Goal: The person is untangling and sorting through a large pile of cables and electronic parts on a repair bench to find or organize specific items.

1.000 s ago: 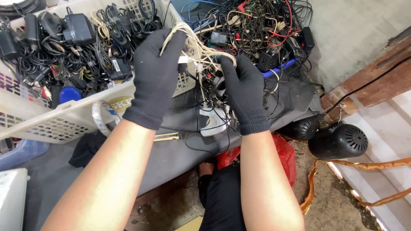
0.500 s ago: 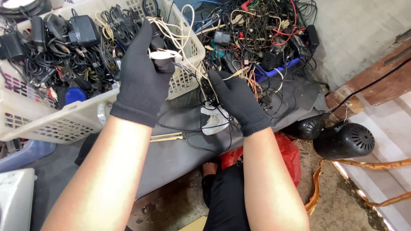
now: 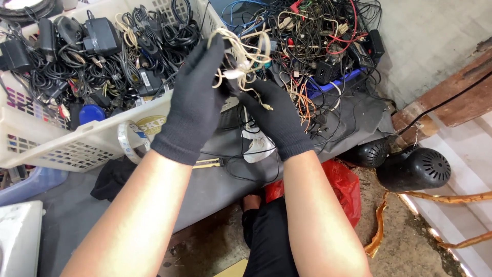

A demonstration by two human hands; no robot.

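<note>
Over a grey surface [image 3: 215,190], both hands, left [image 3: 197,97] and right [image 3: 274,120], grip a tangled white cable [image 3: 243,59]; the wire heap [image 3: 318,36] remains unsorted.

left hand [image 3: 197,97]: gloved, raised, fingers pinched shut | right hand [image 3: 274,115]: gloved, close beside, fingers curled
</note>
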